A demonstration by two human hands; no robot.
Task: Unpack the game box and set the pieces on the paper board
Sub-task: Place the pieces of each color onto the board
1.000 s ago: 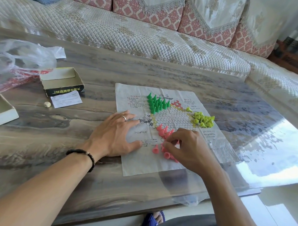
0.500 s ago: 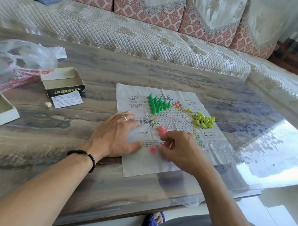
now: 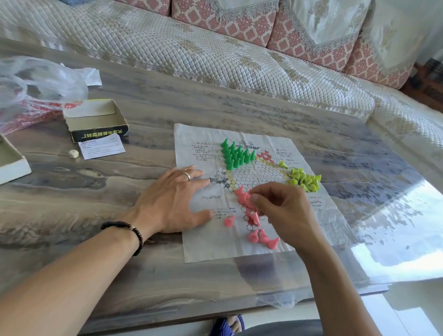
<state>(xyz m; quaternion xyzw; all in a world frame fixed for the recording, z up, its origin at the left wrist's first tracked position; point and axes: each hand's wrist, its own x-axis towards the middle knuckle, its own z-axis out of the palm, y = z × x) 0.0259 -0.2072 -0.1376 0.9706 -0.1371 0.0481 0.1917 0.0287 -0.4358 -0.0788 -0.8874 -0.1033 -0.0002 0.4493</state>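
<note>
My left hand (image 3: 175, 201) lies flat with its fingers spread, pressing the left edge of the paper board (image 3: 244, 193) on the table (image 3: 141, 119). My right hand (image 3: 281, 212) is curled over the pink pieces (image 3: 262, 237), finger and thumb pinched together. I cannot tell if a piece is between them. The green pieces (image 3: 234, 155) stand in a bunch at the top. The yellow pieces (image 3: 304, 180) lie on the right. The open box (image 3: 96, 123) sits far left of the board.

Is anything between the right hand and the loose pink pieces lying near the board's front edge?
Nothing visible. The right hand is just above the loose pink pieces on the paper board, with only bare paper between.
</note>
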